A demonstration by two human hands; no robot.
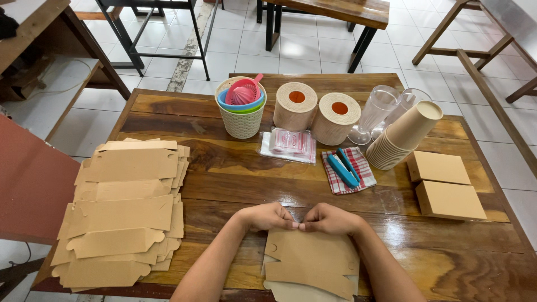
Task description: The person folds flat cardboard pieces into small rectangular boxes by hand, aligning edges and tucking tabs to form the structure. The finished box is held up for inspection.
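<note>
Far to the left of my left hand [267,217], a loose stack of flat cardboard blanks [126,210] lies fanned over the table's [224,173] left side, within easy reach. My left hand is curled narrow, thumb and fingertips pinched on the upper edge of one flat cardboard blank [312,263] lying directly below my knuckles, at the near table edge; the pinch seems to press a fold line. My right hand [331,219] mirrors it, fingertips meeting the left's at the middle of that edge, so both hold the same blank. Both forearms come in from the near edge and converge, wrists low over the cardboard. Beyond my hands stand a woven basket [241,120] of coloured plastic strainers, two tape rolls [316,112], a checked cloth [351,170] bearing a blue tool, and clear glasses. Up and right of my right hand, stacked paper cups [405,137] lie tipped, beside two closed cardboard boxes [444,184].
</note>
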